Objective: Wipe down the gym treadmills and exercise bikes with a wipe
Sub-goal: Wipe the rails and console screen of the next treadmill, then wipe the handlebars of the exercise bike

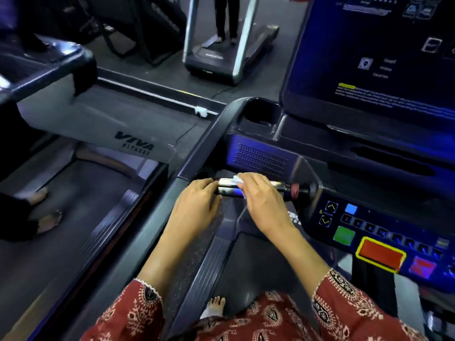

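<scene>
Treadmills: three counted; near treadmill (261, 158), left treadmill (133, 143) marked VIVA FITNESS, far treadmill (211, 57) with a person standing on it
Bar (226, 186): one, shiny metal, level, below the near treadmill's console
Wipe (237, 179): one, white, bunched on top of the bar, mostly under the right fingers
Left hand (197, 203): fingers together, curled over the bar's left end
Right hand (263, 203): fingers together, curved over the bar, pinning the wipe to it
Hands: just beside each other, short bare stretch of bar between
Screen (369, 57): one, lit blue
Big buttons: one green (344, 236), one red (380, 255)
Cup holder (261, 114): one
</scene>
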`<action>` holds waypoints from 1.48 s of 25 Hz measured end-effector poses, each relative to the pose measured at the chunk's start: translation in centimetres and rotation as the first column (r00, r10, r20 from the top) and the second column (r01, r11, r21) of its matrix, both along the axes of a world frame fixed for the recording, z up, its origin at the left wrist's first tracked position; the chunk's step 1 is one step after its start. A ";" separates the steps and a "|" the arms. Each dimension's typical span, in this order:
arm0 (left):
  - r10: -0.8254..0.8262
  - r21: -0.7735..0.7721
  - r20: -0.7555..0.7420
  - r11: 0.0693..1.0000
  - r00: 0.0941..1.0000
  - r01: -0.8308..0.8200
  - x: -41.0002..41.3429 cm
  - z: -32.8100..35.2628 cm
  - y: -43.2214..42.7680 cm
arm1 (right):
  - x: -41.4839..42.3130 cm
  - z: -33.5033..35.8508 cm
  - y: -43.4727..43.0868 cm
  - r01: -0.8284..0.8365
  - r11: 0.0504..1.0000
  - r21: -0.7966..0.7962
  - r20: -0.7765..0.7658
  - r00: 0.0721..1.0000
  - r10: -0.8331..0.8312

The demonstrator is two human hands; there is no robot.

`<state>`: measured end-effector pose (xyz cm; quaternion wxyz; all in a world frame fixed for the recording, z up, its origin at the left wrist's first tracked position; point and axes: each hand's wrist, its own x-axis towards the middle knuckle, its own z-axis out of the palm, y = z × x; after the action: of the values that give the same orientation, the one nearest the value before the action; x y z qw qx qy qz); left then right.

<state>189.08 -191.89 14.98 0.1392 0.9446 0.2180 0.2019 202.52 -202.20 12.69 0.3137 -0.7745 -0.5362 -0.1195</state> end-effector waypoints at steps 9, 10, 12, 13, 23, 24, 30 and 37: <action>0.531 0.055 -0.099 0.847 0.841 -0.528 -11.1 0.7 -9.8 | -5.9 2.2 1.8 -0.617 0.787 -0.017 -0.028 0.787 0.616; 0.618 0.051 -0.122 0.785 0.776 -0.617 -14.1 0.8 -12.0 | -8.6 2.7 1.4 -0.691 0.722 -0.017 -0.066 0.722 0.689; 0.784 0.062 -0.172 0.613 0.596 -0.788 -20.4 0.9 -17.1 | -14.9 3.3 0.1 -0.821 0.570 -0.041 -0.154 0.569 0.808; 0.846 0.069 -0.183 0.518 0.500 -0.852 -23.3 0.8 -19.9 | -18.2 3.4 -0.8 -0.871 0.488 -0.059 -0.191 0.490 0.851; 0.918 -0.075 -0.140 -0.383 -0.371 -0.921 -41.3 1.0 -45.1 | -48.1 3.3 -16.7 -0.947 -0.295 -0.124 -0.158 -0.275 0.948; 0.895 -0.083 -0.155 -0.433 -0.417 -0.898 -42.7 1.1 -46.9 | -50.6 3.0 -18.3 -0.930 -0.343 -0.134 -0.164 -0.321 0.933; 0.766 -0.042 -0.211 -0.627 -0.607 -0.778 -55.5 1.4 -58.1 | -68.0 3.3 -29.7 -0.813 -0.560 -0.158 -0.181 -0.533 0.826; 0.641 -0.005 -0.246 -0.751 -0.727 -0.660 -69.0 2.5 -66.8 | -84.2 3.9 -38.4 -0.724 -0.669 -0.171 -0.198 -0.639 0.743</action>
<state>120.09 -258.72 17.43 -0.0375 0.1208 0.9827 0.1353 118.32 -240.64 16.59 0.1167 0.1360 -0.9449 0.2738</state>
